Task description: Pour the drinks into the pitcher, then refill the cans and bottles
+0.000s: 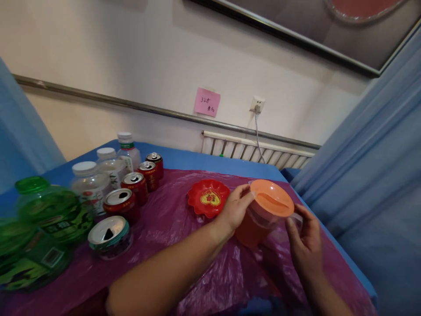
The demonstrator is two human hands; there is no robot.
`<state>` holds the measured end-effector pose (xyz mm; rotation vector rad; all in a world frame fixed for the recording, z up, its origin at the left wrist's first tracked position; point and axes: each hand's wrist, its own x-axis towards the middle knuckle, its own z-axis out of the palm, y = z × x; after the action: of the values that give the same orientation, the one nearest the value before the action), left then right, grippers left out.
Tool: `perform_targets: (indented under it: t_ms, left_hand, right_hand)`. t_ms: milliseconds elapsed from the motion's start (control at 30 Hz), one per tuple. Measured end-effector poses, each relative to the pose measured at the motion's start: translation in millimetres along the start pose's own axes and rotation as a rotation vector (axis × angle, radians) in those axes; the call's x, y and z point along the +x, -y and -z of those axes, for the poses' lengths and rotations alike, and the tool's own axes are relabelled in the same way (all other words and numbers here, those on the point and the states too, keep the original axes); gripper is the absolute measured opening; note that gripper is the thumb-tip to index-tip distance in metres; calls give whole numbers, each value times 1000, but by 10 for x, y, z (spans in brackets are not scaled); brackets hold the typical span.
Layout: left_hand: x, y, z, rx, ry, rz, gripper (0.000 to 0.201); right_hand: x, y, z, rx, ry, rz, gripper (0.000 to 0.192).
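— Item one, hands?

— My left hand is curled against the near side of the pitcher, thumb and fingertips at the rim of its orange lid. My right hand is closed loosely round the clear handle on the far side. Both have hold of it.

— The pitcher itself?

— Clear plastic, orange liquid inside, standing toward the right side of the table on the purple plastic sheet. I judge it moderately heavy with that fill, thin-walled and rigid, smooth enough to slip. The liquid would slosh if it tipped. The lid looks merely seated; I cannot tell whether it locks.

— Best hold?

— Handle for the weight, other palm steadying the body below the lid, not the lid alone.

— Surroundings?

— Red flower-shaped dish just left of the pitcher. Further left, a row of opened red cans, one green-banded can, clear capped bottles, green bottles. Blue cloth under the sheet.
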<state>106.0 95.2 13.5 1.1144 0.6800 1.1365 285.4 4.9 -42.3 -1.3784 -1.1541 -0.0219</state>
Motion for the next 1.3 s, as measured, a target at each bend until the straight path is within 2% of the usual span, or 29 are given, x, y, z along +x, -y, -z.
perform_targets:
  t_ms: [100, 200, 300, 367, 433, 500, 600, 667, 733, 833, 967, 1100, 1200, 1300]
  left_hand:
    - [12, -5, 5, 0, 6, 8, 31]
    - [47, -28, -18, -22, -1, 48, 32]
    - [98, -78, -48, -40, 22, 65, 38]
    - [114, -103, -29, 15, -52, 41, 44]
    - [79, -85, 49, 143, -176, 4, 45]
    - [-36, -4, 187, 332, -208, -16, 45]
    - [-347, 215, 455, 702, -6, 1, 45]
    - [-582, 363, 625, 940, 234, -15, 46]
    - [-770, 463, 759, 1145, 408, -11, 50]
    - [-917, 494, 865, 1329, 544, -1, 59]
    - [-975, 385, 838, 1384, 648, 38, 65]
    - [-1035, 333, 764, 1349, 812, 26, 77]
    - [-1081, 477, 773, 1323, 954, -37, 74]
    - [-1130, 737, 834, 1336, 974, -139, 60]
  right_hand:
    - [-59, -64, -2, 109, 53, -278, 45]
    - [-59, -86, -18, 255, 127, -401, 46]
    - [-41, -84, -72, 487, 55, -488, 44]
    - [-26, -78, -112, 570, -8, -504, 44]
    - [-6, -74, -135, 588, -49, -499, 45]
    - [18, -74, -130, 601, -81, -500, 45]
    - [61, -77, -80, 617, -103, -505, 45]
    - [99, -70, -37, 641, -100, -511, 47]
    - [153, -48, 3, 678, -94, -516, 48]
    - [270, 6, 54, 719, -108, -497, 47]
    - [488, 70, 79, 705, -139, -433, 43]
    - [691, 63, -26, 711, -122, -364, 47]
    - [760, -20, -201, 709, -121, -353, 49]
    - [751, -163, -400, 703, -109, -370, 49]
